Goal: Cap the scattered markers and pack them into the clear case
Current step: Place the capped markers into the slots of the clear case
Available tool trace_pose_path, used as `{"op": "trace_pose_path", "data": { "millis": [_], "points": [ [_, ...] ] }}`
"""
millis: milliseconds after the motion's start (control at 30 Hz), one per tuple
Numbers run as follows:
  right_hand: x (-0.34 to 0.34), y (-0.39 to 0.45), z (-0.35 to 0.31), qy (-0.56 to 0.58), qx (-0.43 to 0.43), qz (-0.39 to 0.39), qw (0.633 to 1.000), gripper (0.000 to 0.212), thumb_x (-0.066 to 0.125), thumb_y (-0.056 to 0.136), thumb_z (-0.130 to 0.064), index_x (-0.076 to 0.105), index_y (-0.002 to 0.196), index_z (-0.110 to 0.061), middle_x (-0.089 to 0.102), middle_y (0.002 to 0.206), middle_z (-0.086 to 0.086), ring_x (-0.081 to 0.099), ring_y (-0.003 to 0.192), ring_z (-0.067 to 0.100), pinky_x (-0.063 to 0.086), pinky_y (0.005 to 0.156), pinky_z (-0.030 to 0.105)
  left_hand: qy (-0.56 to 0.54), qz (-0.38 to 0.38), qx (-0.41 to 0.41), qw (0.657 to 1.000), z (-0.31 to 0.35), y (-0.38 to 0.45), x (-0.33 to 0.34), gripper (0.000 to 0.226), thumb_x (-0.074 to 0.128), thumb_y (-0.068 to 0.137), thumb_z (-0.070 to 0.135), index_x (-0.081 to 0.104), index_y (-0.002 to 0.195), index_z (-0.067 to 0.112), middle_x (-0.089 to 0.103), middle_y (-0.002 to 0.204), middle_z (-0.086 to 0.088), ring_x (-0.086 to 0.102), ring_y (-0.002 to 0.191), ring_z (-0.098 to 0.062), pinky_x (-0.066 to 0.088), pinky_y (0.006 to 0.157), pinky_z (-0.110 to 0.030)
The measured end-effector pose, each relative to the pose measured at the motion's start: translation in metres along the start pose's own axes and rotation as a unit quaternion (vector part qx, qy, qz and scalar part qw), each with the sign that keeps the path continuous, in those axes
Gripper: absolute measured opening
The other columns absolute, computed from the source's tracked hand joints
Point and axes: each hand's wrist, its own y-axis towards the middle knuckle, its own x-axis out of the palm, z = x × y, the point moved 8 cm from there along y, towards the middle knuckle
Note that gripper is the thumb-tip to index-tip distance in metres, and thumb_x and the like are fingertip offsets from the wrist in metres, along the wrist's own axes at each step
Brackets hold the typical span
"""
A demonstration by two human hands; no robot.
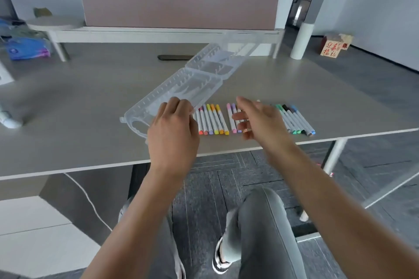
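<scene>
Clear case [192, 79]: lying open on the grey desk [90, 97], both halves spread flat, its long axis running diagonally from the near left up to the far right.

Left hand [174, 129]: fingers curled over the near right edge of the clear case's nearer half, gripping or pinning it; the fingertips are partly hidden by the plastic.

Right hand [256, 120]: released, fingers spread and relaxed, holding nothing, hovering over the middle of the marker row.

Markers [213, 120]: capped as far as can be seen, laid side by side on the desk just right of the clear case, in loose groups: warm colours [213, 120] nearest the case, a pink and purple pair [232, 120] beneath the right hand, greens, black and blues [299, 120] farthest from the case.

Marker axis: each runs roughly near-to-far, tilted slightly, not aligned with the case's diagonal slots.

Deciding relation: the markers lie to the right of the case, directly below the free right hand, so that hand is nearer.

Likely next step: pick up markers, turn them to match the slots, carry them leftward.
</scene>
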Motion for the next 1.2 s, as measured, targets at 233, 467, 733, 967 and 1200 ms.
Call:
{"op": "trace_pose_path", "data": {
  "millis": [233,467,733,967,1200],
  "points": [
    [-0.053,-0.047,0.039,0.208,0.109,0.023,0.972,0.046,0.065,0.096,-0.053,0.065,0.116,-0.012,0.08,0.101,0.013,0.079,0.091,0.029,0.062,0.076,0.039,-0.023,-0.056,0.102,0.993,0.07,-0.071,-0.001,0.013,0.062,0.084,-0.002,0.06,0.089,0.009,0.057,0.09,-0.002,0.051,0.081,-0.026,0.029,0.057,-0.03],
    [-0.098,-0.096,0.093,0.294,0.198,0.101,0.93,0.031,0.059,0.103,-0.045,0.065,0.105,-0.015,0.08,0.088,0.011,0.076,0.075,0.022,0.063,0.067,0.036,-0.042,-0.113,0.17,0.978,0.097,-0.141,0.005,0.014,0.064,0.087,0.001,0.06,0.091,0.014,0.054,0.091,0.0,0.048,0.082,-0.024,0.04,0.073,-0.037],
    [-0.101,-0.12,0.137,0.293,0.214,0.131,0.923,0.027,0.057,0.106,-0.033,0.067,0.104,-0.008,0.08,0.088,0.016,0.077,0.068,0.023,0.061,0.055,0.031,-0.015,-0.12,0.16,0.98,0.086,-0.159,0.008,0.011,0.066,0.089,0.01,0.063,0.096,0.018,0.056,0.096,0.004,0.05,0.087,-0.022,0.037,0.075,-0.036],
    [-0.096,-0.11,0.132,0.283,0.224,0.121,0.925,0.027,0.059,0.104,-0.033,0.068,0.105,-0.008,0.079,0.096,0.02,0.076,0.076,0.027,0.061,0.064,0.035,-0.022,-0.112,0.156,0.981,0.077,-0.147,0.01,0.008,0.062,0.091,0.012,0.06,0.094,0.019,0.055,0.095,0.005,0.05,0.086,-0.021,0.039,0.076,-0.037],
    [-0.091,-0.094,0.126,0.262,0.259,0.128,0.921,0.034,0.055,0.106,-0.039,0.069,0.1,-0.009,0.078,0.088,0.017,0.073,0.062,0.025,0.057,0.046,0.03,-0.025,-0.133,0.142,0.981,0.063,-0.127,0.022,0.009,0.061,0.088,0.012,0.059,0.093,0.019,0.055,0.093,0.005,0.051,0.086,-0.02,0.041,0.074,-0.037]
  ]
}}
